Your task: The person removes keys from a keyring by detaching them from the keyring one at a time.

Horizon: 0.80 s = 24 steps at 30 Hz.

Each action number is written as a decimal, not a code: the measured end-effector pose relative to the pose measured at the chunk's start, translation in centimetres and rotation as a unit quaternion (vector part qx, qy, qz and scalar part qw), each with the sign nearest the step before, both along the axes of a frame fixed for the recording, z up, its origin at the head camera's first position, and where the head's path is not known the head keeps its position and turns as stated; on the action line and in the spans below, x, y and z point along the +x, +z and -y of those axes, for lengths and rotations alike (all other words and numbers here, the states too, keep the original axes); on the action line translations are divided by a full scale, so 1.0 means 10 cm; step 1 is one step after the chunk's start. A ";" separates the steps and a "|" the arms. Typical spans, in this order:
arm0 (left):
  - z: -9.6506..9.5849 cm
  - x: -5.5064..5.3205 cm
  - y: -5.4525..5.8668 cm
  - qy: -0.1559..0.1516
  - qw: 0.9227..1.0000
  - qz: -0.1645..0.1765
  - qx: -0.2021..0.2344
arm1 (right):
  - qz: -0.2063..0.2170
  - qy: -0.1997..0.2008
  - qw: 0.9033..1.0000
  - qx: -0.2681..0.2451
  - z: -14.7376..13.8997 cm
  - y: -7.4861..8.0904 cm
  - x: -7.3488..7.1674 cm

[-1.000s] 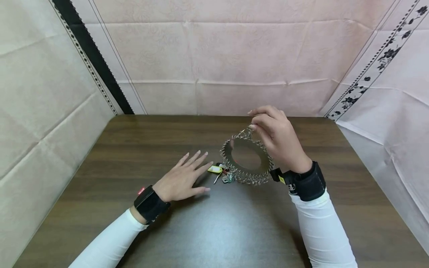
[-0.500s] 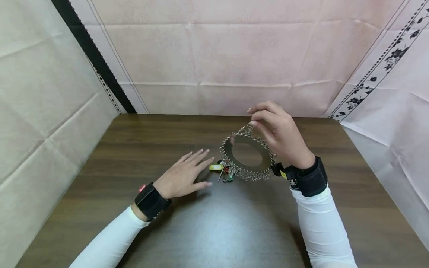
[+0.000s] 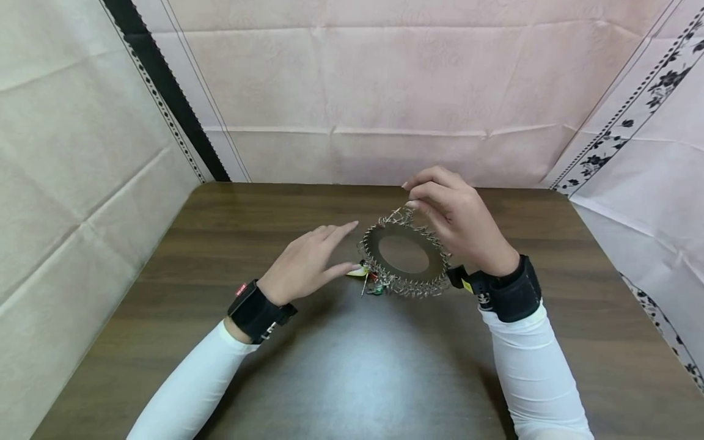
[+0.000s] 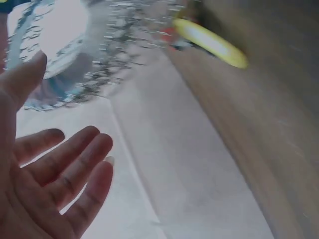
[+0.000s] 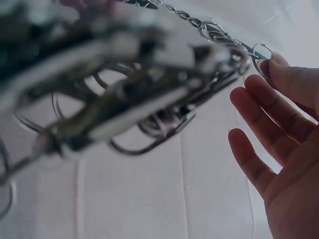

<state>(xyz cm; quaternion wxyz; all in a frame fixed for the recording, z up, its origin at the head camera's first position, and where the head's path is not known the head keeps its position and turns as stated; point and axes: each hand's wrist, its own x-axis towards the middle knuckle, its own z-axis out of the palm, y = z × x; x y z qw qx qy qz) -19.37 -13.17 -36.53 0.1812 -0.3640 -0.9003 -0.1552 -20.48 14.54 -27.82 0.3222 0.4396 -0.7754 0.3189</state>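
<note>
A round mirror (image 3: 407,253) with a frame of silvery metal rings stands tilted over the table. My right hand (image 3: 462,220) pinches a small metal ring (image 5: 260,59) at the end of a chain at its top between thumb and finger, the other fingers loose. My left hand (image 3: 302,263) is beside the mirror's left edge, thumb and fingers spread apart, holding nothing. By the mirror's lower left is a yellow oblong piece (image 4: 212,42) with small red and green bits, partly covered by my left thumb in the head view.
A brown wooden table (image 3: 352,379) lies under both hands. Pale creased cloth (image 3: 407,91) hangs behind it and at both sides, with a black band at left and a floral border at right. A black strap (image 3: 258,311) circles each wrist.
My left hand has lifted and turned, moving up and right toward the mirror, with the thumb now over the yellow piece. My right hand keeps its pinch, nearly still.
</note>
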 end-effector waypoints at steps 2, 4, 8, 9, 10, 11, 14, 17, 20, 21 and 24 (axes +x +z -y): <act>-0.06 -0.01 0.07 -0.012 0.999 -0.019 0.033 | -0.001 0.003 1.000 0.002 0.01 0.00 0.00; -0.13 -0.02 0.13 -0.026 0.997 -0.033 0.064 | -0.002 0.005 1.000 0.004 0.01 0.00 0.01; -0.26 -0.04 0.23 -0.051 0.992 -0.052 0.098 | -0.002 0.011 1.000 0.004 0.03 0.00 0.02; -0.29 -0.05 0.25 -0.055 0.992 -0.056 0.101 | -0.002 0.014 1.000 0.004 0.04 -0.01 0.02; -0.32 -0.06 0.27 -0.059 0.991 -0.058 0.104 | 0.000 0.016 1.000 0.004 0.04 -0.01 0.02; -0.34 -0.07 0.29 -0.061 0.991 -0.059 0.106 | 0.002 0.019 1.000 0.003 0.04 -0.01 0.01; -0.41 -0.10 0.33 -0.065 0.990 -0.060 0.105 | 0.002 0.025 1.000 0.005 0.04 -0.01 0.00; -0.46 -0.12 0.36 -0.068 0.991 -0.057 0.102 | 0.001 0.028 1.000 0.005 0.04 0.00 0.00; -0.48 -0.14 0.37 -0.069 0.991 -0.050 0.098 | 0.000 0.029 1.000 0.005 0.03 0.01 0.00; -0.49 -0.14 0.37 -0.069 0.992 -0.048 0.096 | 0.000 0.029 1.000 0.006 0.02 0.02 0.00; -0.50 -0.15 0.37 -0.070 0.993 -0.044 0.090 | -0.001 0.028 1.000 0.007 0.01 0.03 0.01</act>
